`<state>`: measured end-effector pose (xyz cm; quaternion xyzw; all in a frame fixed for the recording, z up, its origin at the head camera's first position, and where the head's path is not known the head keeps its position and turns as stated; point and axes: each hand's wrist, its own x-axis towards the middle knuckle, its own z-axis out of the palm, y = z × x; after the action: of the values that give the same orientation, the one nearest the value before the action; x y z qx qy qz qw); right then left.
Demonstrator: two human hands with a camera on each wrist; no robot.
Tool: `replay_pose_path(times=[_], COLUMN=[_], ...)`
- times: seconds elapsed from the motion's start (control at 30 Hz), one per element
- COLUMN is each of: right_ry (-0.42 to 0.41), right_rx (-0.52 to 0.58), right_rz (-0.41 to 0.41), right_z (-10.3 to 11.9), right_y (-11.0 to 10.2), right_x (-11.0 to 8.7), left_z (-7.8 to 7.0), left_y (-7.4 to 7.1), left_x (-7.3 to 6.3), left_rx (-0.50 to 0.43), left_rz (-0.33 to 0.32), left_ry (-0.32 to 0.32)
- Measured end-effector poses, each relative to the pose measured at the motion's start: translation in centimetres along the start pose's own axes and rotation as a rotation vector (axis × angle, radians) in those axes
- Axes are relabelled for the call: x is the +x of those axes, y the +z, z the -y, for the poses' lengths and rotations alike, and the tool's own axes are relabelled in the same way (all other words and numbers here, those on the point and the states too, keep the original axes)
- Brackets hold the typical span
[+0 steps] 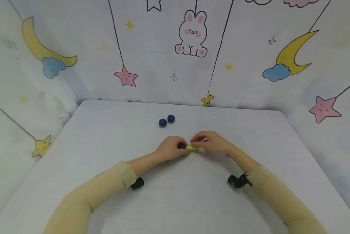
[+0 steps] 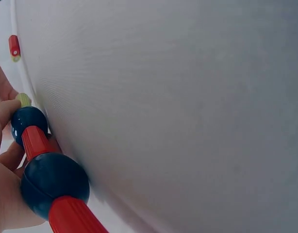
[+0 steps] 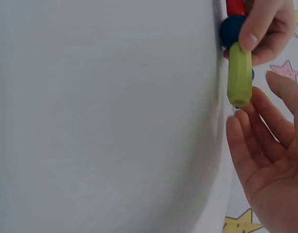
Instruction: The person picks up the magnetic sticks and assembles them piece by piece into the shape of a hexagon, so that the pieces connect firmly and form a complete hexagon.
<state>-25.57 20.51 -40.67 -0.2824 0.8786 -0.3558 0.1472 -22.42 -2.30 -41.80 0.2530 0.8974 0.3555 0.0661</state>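
My left hand (image 1: 172, 148) grips a straight chain of toy building rods and balls, low over the white table. In the left wrist view the chain runs from a red rod (image 2: 76, 216) through a blue ball (image 2: 56, 184), a second red rod (image 2: 36, 141) and another blue ball (image 2: 28, 121) to a yellow-green rod (image 2: 24, 99). The left thumb presses where that ball meets the yellow-green rod. My right hand (image 1: 211, 141) is beside the rod's free end. Its thumb and fingers stand apart in the right wrist view, with the yellow-green rod (image 3: 240, 75) just beyond the fingertips.
Two loose blue balls, one nearer (image 1: 162, 122) and one farther (image 1: 171, 118), lie toward the back of the table (image 1: 189, 195). A red piece with a yellowish end (image 2: 14, 46) lies farther off. Black wrist devices hang under the left sleeve (image 1: 137, 184) and right sleeve (image 1: 236, 181).
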Motion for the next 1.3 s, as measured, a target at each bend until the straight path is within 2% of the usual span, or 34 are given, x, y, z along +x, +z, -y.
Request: replay_pose_path(times=[0.23, 0.33, 0.53, 0.7, 0.9, 1.03, 1.17, 1.3], right_ry=[0.125, 0.177, 0.212, 0.201, 0.174, 0.157, 0.148, 0.168], right_rx=[0.121, 0.134, 0.058, 0.010, -0.024, -0.040, -0.040, 0.002], right_rz=[-0.060, -0.071, -0.100, -0.086, -0.083, -0.081, -0.062, -0.046], right_z=[-0.7, -0.8, -0.2, 0.5, 1.0, 0.8, 0.3, -0.3], right_y=[-0.1, 0.0, 0.1, 0.4, 0.6, 0.6, 0.5, 0.2], right_x=[4.2, 6.2, 9.8, 11.6, 12.5, 12.3, 11.3, 9.4], left_z=[0.3, 0.1, 0.3, 0.1, 0.0, 0.2, 0.6, 0.9], left_y=[0.1, 0.1, 0.3, 0.4, 0.2, 0.2, 0.1, -0.1], left_x=[-0.3, -0.4, -0.4, -0.4, -0.3, -0.2, -0.1, -0.2], left_rx=[0.005, -0.004, -0.002, -0.011, -0.005, -0.003, 0.006, 0.013], left_rz=[0.002, 0.009, 0.005, 0.013, 0.018, 0.015, 0.004, -0.002], left_ry=[0.008, 0.003, 0.019, 0.019, 0.024, 0.018, 0.010, -0.009])
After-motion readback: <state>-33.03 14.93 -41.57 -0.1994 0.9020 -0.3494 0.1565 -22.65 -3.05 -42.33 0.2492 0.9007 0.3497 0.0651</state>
